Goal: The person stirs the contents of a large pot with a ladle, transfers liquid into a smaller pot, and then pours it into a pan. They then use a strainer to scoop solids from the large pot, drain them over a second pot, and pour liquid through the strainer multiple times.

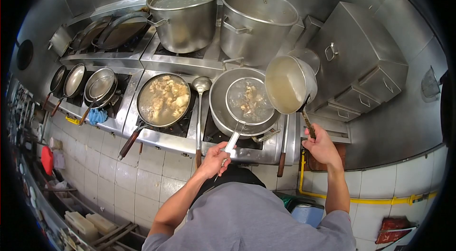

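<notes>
My left hand (217, 160) is wrapped round the handle of a round mesh strainer (242, 117), which lies over a wide steel pot (219, 116). Pale brownish food pieces (252, 100) sit in the strainer. In my right hand (323, 147) is the dark handle of a saucepan (304, 76). The saucepan is tilted above the pot's right side, with cloudy liquid inside. Left of the pot, a ladle (201, 86) with a long handle lies on the stove. A frying pan (141, 117) holding food pieces in liquid stands further left.
Two tall stockpots (187, 25) (259, 32) stand at the back. Several small pans (75, 80) and a blue cloth (97, 116) are at the left of the stove. A steel cabinet (351, 47) stands right. A yellow pipe (365, 200) runs along the lower right wall.
</notes>
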Demonstrator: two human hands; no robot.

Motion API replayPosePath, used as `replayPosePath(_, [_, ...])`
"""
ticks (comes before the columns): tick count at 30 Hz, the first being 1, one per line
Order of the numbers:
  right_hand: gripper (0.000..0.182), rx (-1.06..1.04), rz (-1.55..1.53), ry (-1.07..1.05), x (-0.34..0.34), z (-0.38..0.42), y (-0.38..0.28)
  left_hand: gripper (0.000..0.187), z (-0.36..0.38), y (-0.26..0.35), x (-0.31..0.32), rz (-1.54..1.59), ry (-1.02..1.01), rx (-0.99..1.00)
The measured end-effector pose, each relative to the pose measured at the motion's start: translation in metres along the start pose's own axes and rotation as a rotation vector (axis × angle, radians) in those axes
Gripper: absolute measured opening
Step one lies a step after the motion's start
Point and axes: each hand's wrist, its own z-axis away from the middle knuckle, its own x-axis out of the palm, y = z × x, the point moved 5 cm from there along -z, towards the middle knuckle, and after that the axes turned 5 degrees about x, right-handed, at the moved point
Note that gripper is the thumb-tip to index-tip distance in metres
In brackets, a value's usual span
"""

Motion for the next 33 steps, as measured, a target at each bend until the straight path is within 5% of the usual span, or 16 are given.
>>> replayPosePath(22, [0.017, -0.222, 0.152, 0.170, -0.017, -0.008, -0.033, 0.035, -0.007, -0.005, 0.002, -0.023, 0.039, 0.004])
replayPosePath(28, [0.009, -0.429, 0.071, 0.292, -0.065, -0.063, -0.099, 0.038, -0.005, -0.011, 0.002, -0.008, 0.061, -0.017])
replayPosePath(33, [0.025, -0.531, 0.224, 0.421, -0.121, -0.162, -0.171, 0.041, -0.002, -0.017, 0.005, 0.032, 0.057, -0.036])
